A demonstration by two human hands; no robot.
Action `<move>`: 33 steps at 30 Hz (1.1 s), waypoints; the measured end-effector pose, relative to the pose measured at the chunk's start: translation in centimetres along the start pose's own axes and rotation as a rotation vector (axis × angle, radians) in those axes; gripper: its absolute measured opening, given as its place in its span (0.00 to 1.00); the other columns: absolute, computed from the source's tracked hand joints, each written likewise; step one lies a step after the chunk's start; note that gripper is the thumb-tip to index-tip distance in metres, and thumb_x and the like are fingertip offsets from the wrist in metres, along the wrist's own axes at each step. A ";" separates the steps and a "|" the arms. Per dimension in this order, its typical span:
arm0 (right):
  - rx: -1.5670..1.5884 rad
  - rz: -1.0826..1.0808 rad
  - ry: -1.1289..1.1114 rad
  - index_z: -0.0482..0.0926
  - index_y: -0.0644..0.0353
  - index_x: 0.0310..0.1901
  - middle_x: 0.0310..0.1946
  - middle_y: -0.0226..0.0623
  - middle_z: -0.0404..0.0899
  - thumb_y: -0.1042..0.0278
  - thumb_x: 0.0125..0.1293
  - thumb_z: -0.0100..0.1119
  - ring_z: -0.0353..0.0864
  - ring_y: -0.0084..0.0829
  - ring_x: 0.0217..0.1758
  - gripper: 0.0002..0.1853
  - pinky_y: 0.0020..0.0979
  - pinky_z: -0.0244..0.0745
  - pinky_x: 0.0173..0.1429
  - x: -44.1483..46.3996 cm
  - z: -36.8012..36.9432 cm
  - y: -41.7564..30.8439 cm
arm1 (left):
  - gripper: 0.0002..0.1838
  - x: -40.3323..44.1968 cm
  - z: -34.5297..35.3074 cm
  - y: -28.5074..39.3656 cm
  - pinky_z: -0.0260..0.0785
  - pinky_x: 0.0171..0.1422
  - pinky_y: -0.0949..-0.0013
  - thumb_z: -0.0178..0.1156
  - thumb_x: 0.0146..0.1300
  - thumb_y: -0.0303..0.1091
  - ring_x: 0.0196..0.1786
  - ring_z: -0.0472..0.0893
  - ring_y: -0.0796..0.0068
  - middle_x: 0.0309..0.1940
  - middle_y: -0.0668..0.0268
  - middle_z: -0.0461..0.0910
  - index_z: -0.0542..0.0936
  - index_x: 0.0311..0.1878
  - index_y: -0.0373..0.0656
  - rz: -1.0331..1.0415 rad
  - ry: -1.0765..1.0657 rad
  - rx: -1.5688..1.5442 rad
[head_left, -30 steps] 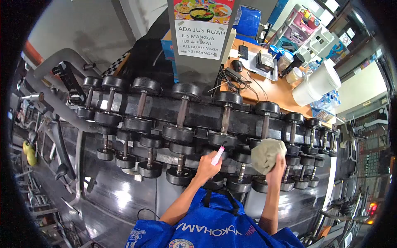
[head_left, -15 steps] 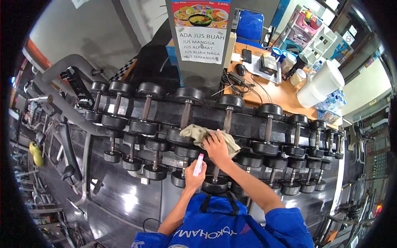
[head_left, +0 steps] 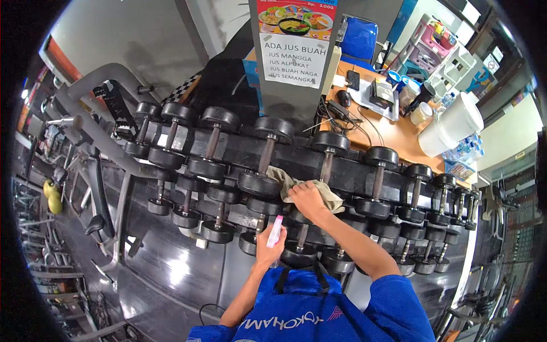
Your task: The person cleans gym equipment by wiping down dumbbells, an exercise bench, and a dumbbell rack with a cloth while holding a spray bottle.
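Observation:
In my left hand is a white spray bottle with a pink nozzle, held upright in front of the lower row of dumbbells. My right hand presses a crumpled beige-green cloth onto the front end of an upper-row dumbbell. The cloth covers most of that end and reaches left to the neighbouring dumbbell, touching its side. My right fingers are bent over the cloth.
Two rows of black dumbbells fill the rack. Behind it stand a pillar with a menu poster and an orange desk with cables, jars and white buckets. Gym machines stand at the left.
My right hand has brought the cloth from the right onto the dumbbell end, and the cloth has spread out. My left hand with the bottle has moved slightly left. The view has shifted.

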State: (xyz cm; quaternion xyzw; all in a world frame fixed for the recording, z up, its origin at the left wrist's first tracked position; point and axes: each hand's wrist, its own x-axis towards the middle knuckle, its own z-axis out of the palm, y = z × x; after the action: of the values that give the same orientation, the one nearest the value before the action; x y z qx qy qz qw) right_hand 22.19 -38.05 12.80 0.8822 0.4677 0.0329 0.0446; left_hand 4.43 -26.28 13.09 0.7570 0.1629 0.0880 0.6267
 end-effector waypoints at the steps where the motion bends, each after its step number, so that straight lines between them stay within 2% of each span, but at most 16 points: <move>1: 0.074 -0.014 0.055 0.82 0.53 0.42 0.42 0.32 0.82 0.68 0.59 0.57 0.81 0.31 0.49 0.10 0.34 0.71 0.56 -0.8 -1.2 0.9 | 0.03 0.1 0.1 -0.1 0.68 0.25 0.76 0.62 0.67 0.27 0.21 0.76 0.84 0.20 0.71 0.77 0.79 0.39 0.39 -0.002 -0.006 0.012; 2: 0.148 -0.040 0.127 0.82 0.54 0.43 0.43 0.32 0.83 0.72 0.55 0.59 0.82 0.30 0.50 0.13 0.32 0.72 0.60 -1.8 -3.1 1.7 | 0.03 0.1 0.1 -0.2 0.68 0.25 0.76 0.63 0.67 0.27 0.21 0.76 0.84 0.20 0.71 0.77 0.79 0.39 0.39 -0.007 -0.011 0.026; 5: 0.329 -0.019 0.381 0.82 0.55 0.46 0.47 0.33 0.83 0.75 0.53 0.59 0.81 0.32 0.56 0.17 0.34 0.73 0.64 -4.6 -4.3 3.4 | 0.03 -0.1 0.3 0.4 0.68 0.28 0.73 0.64 0.64 0.27 0.23 0.75 0.83 0.21 0.69 0.78 0.81 0.38 0.39 -0.065 -0.007 -0.019; 8: 0.426 0.177 0.383 0.79 0.54 0.56 0.56 0.32 0.80 0.82 0.53 0.59 0.80 0.36 0.58 0.26 0.35 0.76 0.61 -8.6 -5.8 4.8 | 0.03 -0.1 0.3 0.9 0.68 0.30 0.72 0.65 0.63 0.27 0.25 0.75 0.83 0.22 0.67 0.79 0.82 0.38 0.39 -0.080 0.000 -0.040; 11: 0.621 0.436 0.433 0.76 0.55 0.63 0.61 0.34 0.77 0.88 0.50 0.57 0.79 0.41 0.58 0.35 0.39 0.78 0.59 -12.5 -1.7 4.3 | 0.03 -0.2 0.4 0.6 0.68 0.31 0.72 0.65 0.63 0.27 0.25 0.75 0.83 0.23 0.67 0.79 0.81 0.38 0.39 -0.074 0.011 -0.059; 12: 0.724 0.560 0.470 0.72 0.57 0.67 0.59 0.41 0.79 0.87 0.57 0.53 0.81 0.43 0.53 0.33 0.38 0.77 0.56 -13.1 0.3 3.4 | 0.03 -0.4 0.4 0.4 0.68 0.31 0.72 0.65 0.63 0.27 0.25 0.75 0.83 0.23 0.67 0.79 0.81 0.38 0.40 -0.075 0.014 -0.070; 15: 1.036 1.191 0.170 0.72 0.59 0.66 0.53 0.51 0.81 0.81 0.65 0.53 0.81 0.41 0.47 0.26 0.33 0.75 0.51 -12.7 2.0 0.8 | 0.03 -0.4 0.5 0.0 0.69 0.31 0.72 0.65 0.63 0.27 0.25 0.75 0.82 0.22 0.67 0.78 0.81 0.38 0.40 -0.074 -0.004 -0.050; 16: 1.060 1.181 0.297 0.71 0.63 0.65 0.46 0.55 0.82 0.73 0.70 0.53 0.79 0.35 0.42 0.22 0.33 0.73 0.50 -12.6 3.6 0.2 | 0.03 -0.4 0.5 0.0 0.69 0.31 0.72 0.65 0.63 0.27 0.25 0.75 0.82 0.22 0.66 0.78 0.81 0.38 0.40 -0.072 -0.005 -0.045; 18: 1.169 1.277 0.424 0.71 0.65 0.65 0.46 0.51 0.82 0.71 0.71 0.51 0.79 0.34 0.43 0.22 0.34 0.72 0.51 -12.3 10.3 0.5 | 0.03 -0.5 0.3 0.2 0.69 0.31 0.72 0.65 0.63 0.27 0.25 0.75 0.81 0.22 0.66 0.78 0.81 0.38 0.40 -0.069 -0.007 -0.032; 19: 1.222 1.324 0.490 0.70 0.66 0.65 0.46 0.49 0.83 0.70 0.71 0.51 0.78 0.33 0.43 0.22 0.34 0.72 0.52 -11.5 9.5 0.4 | 0.04 -0.6 0.2 0.3 0.69 0.31 0.71 0.65 0.62 0.27 0.25 0.75 0.81 0.22 0.66 0.78 0.81 0.38 0.40 -0.075 -0.006 -0.032; 20: 1.472 1.453 0.527 0.71 0.67 0.64 0.48 0.41 0.81 0.69 0.73 0.48 0.78 0.34 0.48 0.21 0.34 0.70 0.56 -10.7 8.7 0.4 | 0.04 -0.7 0.2 0.3 0.69 0.31 0.71 0.65 0.62 0.27 0.25 0.75 0.81 0.22 0.65 0.78 0.81 0.38 0.40 -0.081 -0.005 -0.032; 24: 1.644 1.406 0.779 0.73 0.66 0.60 0.51 0.36 0.79 0.70 0.75 0.46 0.75 0.30 0.50 0.17 0.31 0.68 0.55 -10.0 6.6 0.2 | 0.04 -0.9 -0.1 0.1 0.69 0.31 0.71 0.65 0.62 0.28 0.25 0.75 0.80 0.21 0.65 0.78 0.81 0.38 0.40 -0.094 0.018 -0.036; 27: 1.508 1.301 0.803 0.73 0.65 0.60 0.50 0.35 0.79 0.66 0.77 0.46 0.75 0.28 0.50 0.17 0.28 0.68 0.56 -10.0 0.4 -1.3 | 0.04 -0.8 -0.2 -0.9 0.67 0.24 0.75 0.63 0.66 0.28 0.20 0.77 0.84 0.18 0.71 0.77 0.79 0.39 0.39 0.028 0.020 0.032; 28: 1.352 1.237 0.784 0.73 0.67 0.59 0.49 0.37 0.80 0.65 0.78 0.47 0.77 0.27 0.50 0.17 0.28 0.70 0.55 -10.7 0.6 -1.4 | 0.04 -1.0 -0.1 -0.9 0.68 0.26 0.74 0.64 0.65 0.28 0.22 0.77 0.82 0.20 0.69 0.77 0.80 0.39 0.39 -0.016 0.022 0.010; 31: 1.141 1.054 1.057 0.73 0.70 0.58 0.48 0.40 0.81 0.67 0.77 0.49 0.79 0.27 0.48 0.16 0.31 0.73 0.52 -9.6 -2.9 -2.8 | 0.04 -0.9 -0.2 -0.6 0.69 0.31 0.70 0.65 0.62 0.28 0.25 0.76 0.79 0.22 0.65 0.79 0.82 0.39 0.40 -0.103 0.028 -0.032; 33: 0.990 0.846 0.941 0.74 0.69 0.56 0.51 0.45 0.81 0.75 0.69 0.53 0.80 0.36 0.52 0.16 0.35 0.73 0.58 -8.6 -3.5 -2.7 | 0.05 -0.8 -0.2 -0.2 0.70 0.31 0.70 0.65 0.62 0.28 0.24 0.76 0.79 0.22 0.65 0.79 0.82 0.39 0.39 -0.117 0.019 -0.031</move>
State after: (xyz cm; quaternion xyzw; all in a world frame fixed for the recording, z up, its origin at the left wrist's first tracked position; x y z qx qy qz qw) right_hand 14.82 -43.55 15.83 0.7956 0.0237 0.2041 -0.5699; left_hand 3.56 -26.31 12.99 0.7356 0.2113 0.0609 0.6408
